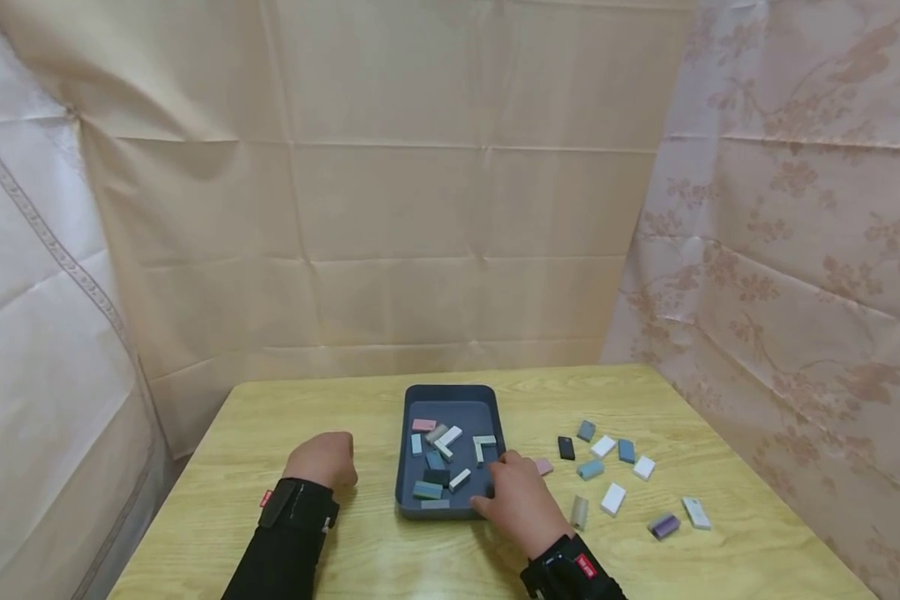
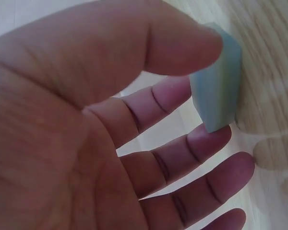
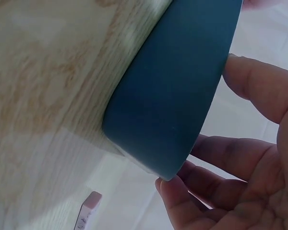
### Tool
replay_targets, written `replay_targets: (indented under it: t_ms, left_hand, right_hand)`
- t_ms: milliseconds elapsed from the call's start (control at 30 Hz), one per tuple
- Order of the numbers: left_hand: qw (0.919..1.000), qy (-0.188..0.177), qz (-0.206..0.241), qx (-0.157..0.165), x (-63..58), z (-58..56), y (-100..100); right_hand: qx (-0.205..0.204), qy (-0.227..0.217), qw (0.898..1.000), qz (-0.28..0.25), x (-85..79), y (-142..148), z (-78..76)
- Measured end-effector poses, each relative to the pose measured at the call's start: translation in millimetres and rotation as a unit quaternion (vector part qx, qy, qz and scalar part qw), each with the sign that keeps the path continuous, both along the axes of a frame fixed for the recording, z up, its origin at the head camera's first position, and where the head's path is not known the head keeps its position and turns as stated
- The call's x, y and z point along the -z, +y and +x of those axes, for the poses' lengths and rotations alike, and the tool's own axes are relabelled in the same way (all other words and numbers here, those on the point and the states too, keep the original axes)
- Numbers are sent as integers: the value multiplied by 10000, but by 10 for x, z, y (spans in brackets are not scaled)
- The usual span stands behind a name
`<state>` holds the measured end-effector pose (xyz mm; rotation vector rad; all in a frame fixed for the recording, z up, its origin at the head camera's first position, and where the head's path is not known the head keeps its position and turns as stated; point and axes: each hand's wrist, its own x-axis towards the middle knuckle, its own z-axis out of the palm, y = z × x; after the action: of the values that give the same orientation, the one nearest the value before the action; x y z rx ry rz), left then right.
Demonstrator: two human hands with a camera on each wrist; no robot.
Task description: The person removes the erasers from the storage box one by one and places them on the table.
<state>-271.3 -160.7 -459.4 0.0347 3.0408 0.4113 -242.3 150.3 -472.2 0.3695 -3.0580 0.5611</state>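
My left hand (image 1: 322, 461) is on the table, left of a dark blue-grey tray (image 1: 456, 402). In the left wrist view it pinches a pale blue-green tile (image 2: 217, 79) between thumb and fingertips, close over the wood; in the head view the hand hides this tile. My right hand (image 1: 522, 506) grips the tray at its near right corner, with the thumb on the near rim and fingers along the right side. Small tiles lie loose inside the tray, among them a pink tile (image 1: 423, 425), a dark tile (image 1: 437, 477) and a blue-green tile (image 1: 427, 490).
Right of the tray, several more tiles are scattered, including a black tile (image 1: 566, 448), a white tile (image 1: 612, 499) and a purple tile (image 1: 663, 526). A pink tile (image 1: 543, 466) lies just beyond my right hand. Cloth curtains (image 1: 390, 208) hang behind the wooden table (image 1: 307, 400).
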Motion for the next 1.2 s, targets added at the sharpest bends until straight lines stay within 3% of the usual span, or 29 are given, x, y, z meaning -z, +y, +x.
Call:
replay_targets:
  t_ms: [200,333,433,567,633,700,833,1200]
  left_hand:
    - [9999,83,-112,-25,-23,-9,53]
    - [9981,589,-180,6,-77,-52,257]
    - [9923,1112,-166,523,-97,-75,544]
    - [9736,1620,-421,1555,-61,-20,920]
    - [9663,1713,-645,1810,-20,26,1043]
    - [9644,1708,-837,1836,26,70,1122]
    - [9680,1586,-1015,1659,88,127,1191]
    - [9719,1371,-1129,1543,158,103,1234]
  right_hand:
    - [12,-42,10000,-31,-2,5,-4]
    - [67,-117,9999,-39,-12,5,3]
    - [106,-151,9998,-40,-14,7,2]
    - [63,-82,9999,-68,1,12,-1]
    - [10,-1,10000,-78,20,16,-2]
    - [-57,84,9999,-75,36,20,2]
    - [-154,199,9996,-86,57,26,13]
    - [-216,403,9988,-161,60,28,37]
